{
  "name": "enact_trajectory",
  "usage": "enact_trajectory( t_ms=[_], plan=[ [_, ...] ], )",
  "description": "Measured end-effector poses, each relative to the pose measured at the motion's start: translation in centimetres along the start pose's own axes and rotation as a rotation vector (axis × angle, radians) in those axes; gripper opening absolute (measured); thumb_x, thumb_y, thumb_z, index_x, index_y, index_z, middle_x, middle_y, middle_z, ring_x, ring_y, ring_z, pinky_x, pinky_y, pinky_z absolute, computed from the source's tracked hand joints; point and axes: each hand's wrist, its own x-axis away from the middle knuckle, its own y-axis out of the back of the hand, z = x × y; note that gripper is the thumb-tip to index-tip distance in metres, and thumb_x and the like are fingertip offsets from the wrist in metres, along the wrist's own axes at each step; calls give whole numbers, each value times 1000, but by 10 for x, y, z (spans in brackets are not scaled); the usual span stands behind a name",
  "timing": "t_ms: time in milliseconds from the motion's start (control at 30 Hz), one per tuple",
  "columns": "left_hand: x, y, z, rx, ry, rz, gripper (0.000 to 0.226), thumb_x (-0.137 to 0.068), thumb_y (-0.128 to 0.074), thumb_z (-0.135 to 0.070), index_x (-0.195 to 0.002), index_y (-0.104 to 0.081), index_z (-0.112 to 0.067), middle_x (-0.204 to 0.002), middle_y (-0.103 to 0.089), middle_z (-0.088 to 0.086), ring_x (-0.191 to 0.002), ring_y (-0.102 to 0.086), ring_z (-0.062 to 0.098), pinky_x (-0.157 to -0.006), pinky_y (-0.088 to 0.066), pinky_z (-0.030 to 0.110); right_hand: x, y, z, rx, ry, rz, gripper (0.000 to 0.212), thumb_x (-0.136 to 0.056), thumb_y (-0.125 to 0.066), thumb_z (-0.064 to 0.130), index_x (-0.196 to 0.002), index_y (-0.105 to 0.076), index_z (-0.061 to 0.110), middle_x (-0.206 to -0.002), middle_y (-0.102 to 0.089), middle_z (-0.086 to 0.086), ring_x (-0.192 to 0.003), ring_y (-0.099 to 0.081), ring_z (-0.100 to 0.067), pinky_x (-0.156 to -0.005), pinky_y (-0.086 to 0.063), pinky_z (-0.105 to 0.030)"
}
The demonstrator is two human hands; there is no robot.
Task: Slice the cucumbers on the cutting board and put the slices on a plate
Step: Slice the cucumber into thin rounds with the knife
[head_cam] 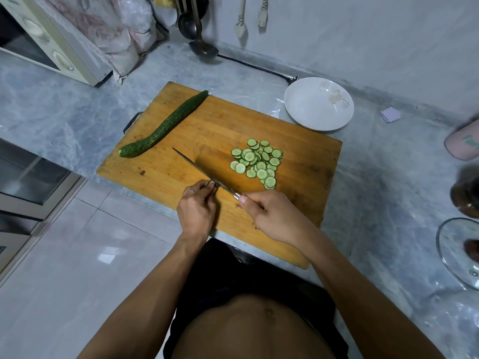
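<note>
Pink container (464,143) at right edge: green lettering, cut off by frame, unreadable. No other text, labels, numbers or signs legible anywhere.

Stood at the far left of the grey marble counter (64,112): a cream microwave oven (49,45), with a floral plastic bag (116,29) just beside it against the wall. Hung on the wall behind: 2 dark ladles (197,29) and 2 pale utensils (252,19). Ran along the counter's back edge: a black power cord (259,68). Lay near the wall at the right: a small pale paper scrap (390,114). Rested at the right edge: a pink container (464,143), a dark jar (466,195) and a glass lid (458,255).
</note>
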Motion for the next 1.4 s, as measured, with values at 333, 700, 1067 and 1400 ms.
enact_trajectory(
  t_ms=[333, 700, 1067, 1400],
  plan=[
    [0, 0, 0, 34, 33, 3, 18, -81, -70, -2, -96, -78, -9, -101, -74, 5, -89, -66, 26, -73, -55, 31, -17, -8, -13, 35, -17, -6, 41, -106, -43, 38, -76, -59, 15, -56, -44, -5, -51, -38, -10, -50, -38, -36],
    [-2, 5, -4, 60, 35, 5, 15, -81, -72, -1, -94, -78, -6, -100, -75, 6, -92, -68, 21, -82, -50, 23, -7, 7, -6, -6, 24, -22, 49, -106, -45, 32, -57, -43, 37, -51, -35, 9, -48, -32, -6, -48, -24, -21],
    [0, 6, -6, 43, 55, 10, 17, -80, -69, 0, -93, -77, -6, -99, -74, 8, -92, -67, 25, -80, -39, 13, 3, -3, 2, 58, 28, 5, 45, -105, -44, 37, -62, -51, 50, -58, -35, 2, -52, -35, -12, -50, -28, -33],
    [-1, 4, -3, 28, 6, -2, 16, -77, -71, 1, -91, -78, -4, -96, -74, 12, -89, -68, 26, -77, -46, 21, -11, -18, -1, 15, -42, -18, 38, -104, -44, 40, -72, -58, 24, -57, -37, 6, -52, -35, -9, -52, -31, -31]
  ],
)
